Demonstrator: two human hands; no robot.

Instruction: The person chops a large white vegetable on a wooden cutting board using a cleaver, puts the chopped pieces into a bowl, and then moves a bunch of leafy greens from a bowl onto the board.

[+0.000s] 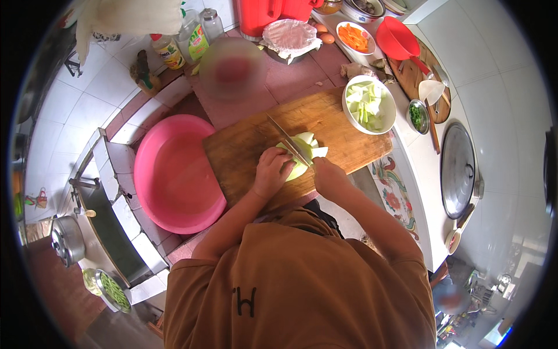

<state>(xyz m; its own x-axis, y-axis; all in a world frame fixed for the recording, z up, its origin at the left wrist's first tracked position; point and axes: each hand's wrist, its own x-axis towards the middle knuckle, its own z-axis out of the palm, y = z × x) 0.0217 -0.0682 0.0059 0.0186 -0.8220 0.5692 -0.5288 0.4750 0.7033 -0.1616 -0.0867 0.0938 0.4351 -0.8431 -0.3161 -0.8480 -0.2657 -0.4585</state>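
On a wooden cutting board (244, 152) lies a pale green vegetable (297, 171), partly cut into pieces. My left hand (271, 169) rests on it from the left, fingers bent beside the blade. In my right hand (330, 175) is the handle of a kitchen knife (284, 136), whose blade crosses the vegetable and points up and left. Several cut wedges (310, 140) lie just beyond the blade. At the board's far right corner stands a white bowl (391, 118) filled with similar pale green slices (365, 102). The knife's handle is mostly hidden by my fingers.
A pink basin (146, 174) stands left of the board. Detergent bottles (169, 51) line the back left. Along the right counter are a bowl of carrot slices (354, 38), a red plastic ladle (397, 39), a dish of chopped greens (416, 115) and a metal lid (457, 174).
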